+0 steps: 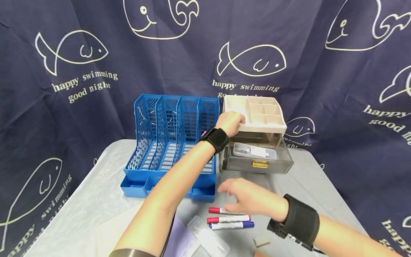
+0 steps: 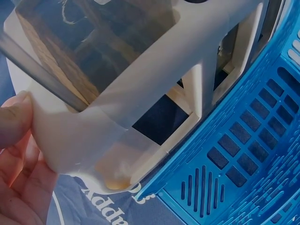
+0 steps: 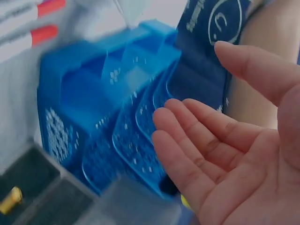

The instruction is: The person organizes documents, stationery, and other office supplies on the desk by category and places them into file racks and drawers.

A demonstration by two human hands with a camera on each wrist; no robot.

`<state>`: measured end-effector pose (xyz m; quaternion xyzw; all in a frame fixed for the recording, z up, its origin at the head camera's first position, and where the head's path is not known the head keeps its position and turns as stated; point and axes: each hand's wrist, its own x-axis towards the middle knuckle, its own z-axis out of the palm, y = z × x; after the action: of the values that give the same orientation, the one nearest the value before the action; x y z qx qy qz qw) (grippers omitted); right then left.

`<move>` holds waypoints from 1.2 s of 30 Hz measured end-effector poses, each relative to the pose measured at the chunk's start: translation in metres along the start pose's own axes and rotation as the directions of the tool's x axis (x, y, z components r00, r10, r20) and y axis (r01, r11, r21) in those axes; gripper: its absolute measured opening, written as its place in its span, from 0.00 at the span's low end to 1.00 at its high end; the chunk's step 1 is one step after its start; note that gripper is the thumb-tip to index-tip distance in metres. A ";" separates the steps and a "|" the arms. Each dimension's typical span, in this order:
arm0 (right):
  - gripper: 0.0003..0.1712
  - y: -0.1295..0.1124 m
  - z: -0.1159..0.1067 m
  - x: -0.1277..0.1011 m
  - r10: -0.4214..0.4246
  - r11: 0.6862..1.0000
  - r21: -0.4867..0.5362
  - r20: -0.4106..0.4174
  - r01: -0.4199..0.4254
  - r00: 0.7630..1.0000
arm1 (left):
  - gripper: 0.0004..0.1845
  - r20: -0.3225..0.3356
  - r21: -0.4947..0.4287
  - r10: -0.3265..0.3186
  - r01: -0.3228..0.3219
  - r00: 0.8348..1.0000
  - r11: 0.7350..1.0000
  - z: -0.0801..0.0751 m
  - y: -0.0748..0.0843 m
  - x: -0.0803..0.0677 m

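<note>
A person's left hand grips the top corner of a beige plastic drawer organiser near the tabletop's far edge; the right hand hovers, fingers apart, over three markers.

Open table lies before the pulled-out drawer; markers lie nearer, blue rack alongside.

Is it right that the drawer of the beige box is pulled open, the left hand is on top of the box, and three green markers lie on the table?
Not quite. The markers are not green: the head view shows two with red caps and one blue. The rest holds: the drawer of the beige box is pulled open, and the left hand holds the box at its top.
</note>
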<state>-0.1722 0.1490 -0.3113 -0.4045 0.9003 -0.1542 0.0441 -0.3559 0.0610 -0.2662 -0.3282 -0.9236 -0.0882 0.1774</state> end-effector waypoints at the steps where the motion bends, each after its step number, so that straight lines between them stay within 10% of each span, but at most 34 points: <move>1: 0.19 -0.002 0.006 0.000 0.003 1.000 0.002 0.012 -0.003 1.000 | 0.14 0.000 0.002 0.001 -0.001 1.000 1.000 0.000 0.000 0.000; 22: 0.21 -0.025 0.118 0.014 0.138 0.983 -0.129 0.057 -0.129 0.989 | 0.14 -0.015 0.007 0.012 -0.012 1.000 1.000 0.002 -0.001 -0.001; 36: 0.25 -0.022 0.148 0.020 0.208 0.970 -0.128 0.002 -0.206 0.978 | 0.15 -0.014 0.007 0.014 -0.014 1.000 1.000 0.002 -0.001 0.000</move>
<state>-0.1394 0.0847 -0.4440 -0.3118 0.9452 -0.0881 0.0412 -0.3570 0.0603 -0.2684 -0.3334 -0.9203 -0.0862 0.1854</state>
